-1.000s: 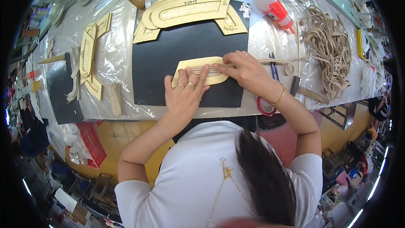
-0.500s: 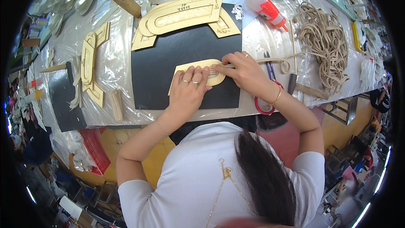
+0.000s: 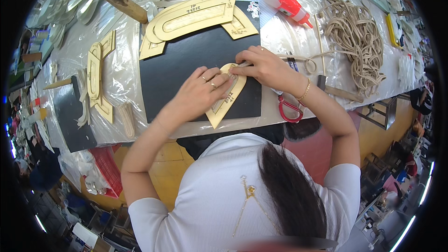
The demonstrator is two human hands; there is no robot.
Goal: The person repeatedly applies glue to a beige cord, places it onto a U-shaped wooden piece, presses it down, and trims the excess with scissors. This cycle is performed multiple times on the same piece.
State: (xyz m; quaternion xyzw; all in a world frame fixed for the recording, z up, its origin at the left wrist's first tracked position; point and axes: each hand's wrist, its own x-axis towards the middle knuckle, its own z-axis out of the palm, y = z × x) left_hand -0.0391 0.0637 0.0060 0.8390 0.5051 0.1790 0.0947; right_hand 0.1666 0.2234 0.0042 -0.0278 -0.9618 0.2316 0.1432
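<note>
Black sheet (image 3: 186,70) under tan template (image 3: 227,98), left hand (image 3: 198,95) fingers flat, right hand (image 3: 263,67) fingers pinching pen, red scissors (image 3: 289,109) beside

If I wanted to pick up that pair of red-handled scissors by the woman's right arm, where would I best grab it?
Probably by the looped handles of the red scissors, coming from above at the table's front edge. They lie flat on the plastic-covered table, just beside the black sheet and under the right hand's wrist, so wait until that arm lifts. The loops are the only part clearly showing; the blades are hidden.
</note>
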